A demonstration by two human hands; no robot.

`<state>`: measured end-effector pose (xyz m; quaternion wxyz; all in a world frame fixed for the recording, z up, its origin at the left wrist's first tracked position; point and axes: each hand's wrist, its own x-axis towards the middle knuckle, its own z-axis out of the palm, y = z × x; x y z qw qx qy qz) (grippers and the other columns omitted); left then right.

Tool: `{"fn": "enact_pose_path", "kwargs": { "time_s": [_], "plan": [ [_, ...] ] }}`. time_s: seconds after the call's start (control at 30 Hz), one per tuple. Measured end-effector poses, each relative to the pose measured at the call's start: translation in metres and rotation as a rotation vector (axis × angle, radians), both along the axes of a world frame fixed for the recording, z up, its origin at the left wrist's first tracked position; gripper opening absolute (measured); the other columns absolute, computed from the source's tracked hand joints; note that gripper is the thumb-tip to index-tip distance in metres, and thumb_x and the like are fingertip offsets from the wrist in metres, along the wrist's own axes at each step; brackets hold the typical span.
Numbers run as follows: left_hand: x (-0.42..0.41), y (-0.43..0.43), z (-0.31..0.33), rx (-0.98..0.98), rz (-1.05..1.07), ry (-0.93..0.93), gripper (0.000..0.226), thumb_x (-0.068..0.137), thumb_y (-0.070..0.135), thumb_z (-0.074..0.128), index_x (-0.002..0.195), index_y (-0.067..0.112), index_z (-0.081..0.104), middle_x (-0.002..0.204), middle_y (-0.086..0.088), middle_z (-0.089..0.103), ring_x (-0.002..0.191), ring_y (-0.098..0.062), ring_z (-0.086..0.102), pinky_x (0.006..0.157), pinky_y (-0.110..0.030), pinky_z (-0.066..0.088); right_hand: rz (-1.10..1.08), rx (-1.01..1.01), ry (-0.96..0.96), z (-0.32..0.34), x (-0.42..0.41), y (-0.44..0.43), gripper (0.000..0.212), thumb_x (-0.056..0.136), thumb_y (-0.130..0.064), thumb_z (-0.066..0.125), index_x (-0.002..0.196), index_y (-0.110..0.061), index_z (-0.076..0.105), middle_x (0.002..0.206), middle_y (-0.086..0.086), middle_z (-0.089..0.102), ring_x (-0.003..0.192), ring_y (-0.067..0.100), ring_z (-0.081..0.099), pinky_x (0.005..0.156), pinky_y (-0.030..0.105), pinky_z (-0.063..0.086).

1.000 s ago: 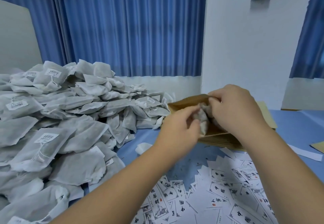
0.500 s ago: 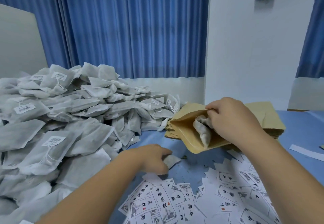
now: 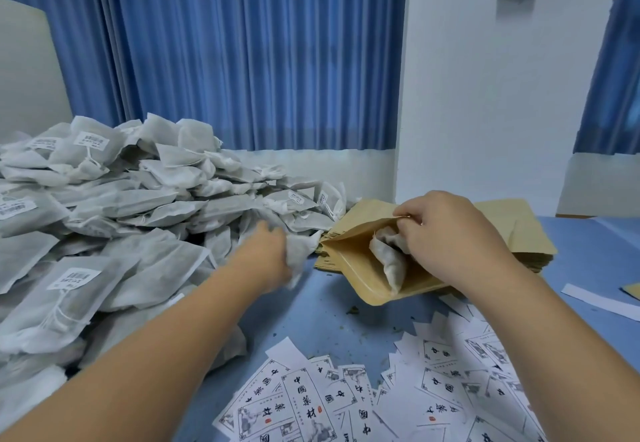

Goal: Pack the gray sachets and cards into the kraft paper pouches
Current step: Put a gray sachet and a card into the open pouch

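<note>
We're on the one head-worn view here, wide-angle, looking forward and down across the blue table [image 3: 311, 306]. It's close in: both forearms run up from the bottom edge, left hand [image 3: 270, 251] and right hand [image 3: 450, 237] mid-frame, blue curtain [image 3: 242, 61] straight ahead.

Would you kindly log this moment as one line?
left hand: grips gray sachet beside sachet pile | right hand: pinches kraft pouch open | inside pouch: packed sachet | cards: loose on table

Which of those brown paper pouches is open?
The front pouch, whose upper lip the right hand pinches: its mouth gapes with a gray sachet sticking out. The others lie flat and closed in the stack behind it.
</note>
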<state>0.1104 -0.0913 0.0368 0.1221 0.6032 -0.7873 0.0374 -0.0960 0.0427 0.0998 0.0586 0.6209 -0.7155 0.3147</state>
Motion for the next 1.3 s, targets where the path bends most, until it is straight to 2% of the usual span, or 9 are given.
{"fn": "enact_pose_path", "kwargs": {
  "time_s": [0.07,0.23,0.4,0.53,0.8,0.9,1.07,1.2,1.3],
  "plan": [
    [0.008,-0.010,0.004,0.025,0.143,0.070,0.063,0.082,0.039,0.068,0.132,0.012,0.040,0.135,-0.015,0.030,0.119,-0.033,0.049,0.092,-0.035,0.041,0.000,-0.001,-0.001,0.000,-0.001,-0.001,0.025,0.093,-0.026,0.048,0.106,-0.034,0.069,0.110,-0.002,0.062,0.098,0.021,0.059,0.079,0.031,0.048],
    [0.022,-0.030,-0.013,0.150,0.181,0.283,0.051,0.073,0.039,0.075,0.114,0.020,0.050,0.121,-0.013,0.054,0.118,-0.027,0.047,0.092,-0.035,0.047,0.016,0.003,-0.016,-0.002,-0.003,-0.002,0.024,0.093,-0.026,0.049,0.105,-0.034,0.069,0.109,-0.004,0.062,0.097,0.019,0.059,0.080,0.032,0.049],
    [0.015,-0.034,-0.035,0.122,0.221,0.487,0.047,0.073,0.030,0.076,0.108,0.004,0.058,0.109,-0.015,0.061,0.097,-0.030,0.059,0.067,-0.030,0.042,0.030,0.015,-0.031,0.000,-0.007,-0.004,0.023,0.093,-0.025,0.050,0.102,-0.033,0.070,0.101,-0.004,0.063,0.091,0.018,0.060,0.080,0.035,0.051],
    [0.010,-0.033,-0.041,0.056,0.216,0.615,0.032,0.073,0.025,0.075,0.094,0.005,0.062,0.089,-0.011,0.065,0.079,-0.027,0.060,0.053,-0.027,0.035,0.023,0.011,-0.055,0.001,-0.012,-0.002,0.023,0.092,-0.025,0.051,0.098,-0.032,0.071,0.091,-0.004,0.064,0.083,0.018,0.061,0.073,0.033,0.052],
    [0.012,-0.036,-0.032,0.119,0.239,0.783,0.034,0.076,0.028,0.074,0.092,0.000,0.066,0.084,-0.020,0.069,0.080,-0.035,0.066,0.066,-0.036,0.050,0.039,0.014,-0.057,-0.002,-0.011,-0.003,0.023,0.092,-0.027,0.051,0.103,-0.034,0.069,0.102,-0.006,0.064,0.092,0.018,0.061,0.082,0.036,0.052],
    [0.012,-0.026,-0.029,0.118,0.223,0.730,0.030,0.073,0.026,0.073,0.086,0.000,0.066,0.077,-0.018,0.068,0.077,-0.034,0.068,0.061,-0.030,0.044,0.024,0.020,-0.069,-0.001,-0.016,-0.004,0.022,0.092,-0.027,0.051,0.102,-0.035,0.069,0.098,-0.007,0.065,0.089,0.016,0.060,0.078,0.033,0.051],
    [0.016,0.002,-0.006,0.239,0.001,0.521,0.032,0.061,0.037,0.080,0.073,0.010,0.067,0.056,0.000,0.065,0.054,-0.013,0.059,0.052,-0.023,0.043,0.018,0.014,-0.093,0.001,-0.021,-0.003,0.021,0.090,-0.026,0.052,0.097,-0.035,0.070,0.092,-0.007,0.064,0.085,0.016,0.059,0.075,0.033,0.051],
    [0.011,0.013,0.014,0.301,-0.050,0.088,0.045,0.058,0.060,0.079,0.083,0.026,0.066,0.076,0.013,0.065,0.071,-0.002,0.058,0.057,-0.022,0.042,0.006,-0.006,-0.107,0.003,-0.026,-0.001,0.023,0.089,-0.024,0.052,0.096,-0.035,0.071,0.089,-0.009,0.064,0.085,0.015,0.059,0.077,0.033,0.051],
    [0.000,0.011,0.013,0.273,-0.111,0.020,0.050,0.057,0.073,0.071,0.071,0.026,0.058,0.070,0.014,0.056,0.065,-0.003,0.052,0.053,-0.024,0.034,0.001,-0.019,-0.090,0.005,-0.027,0.001,0.023,0.088,-0.024,0.052,0.093,-0.037,0.070,0.089,-0.013,0.065,0.085,0.013,0.058,0.075,0.032,0.049]
  ]
}}
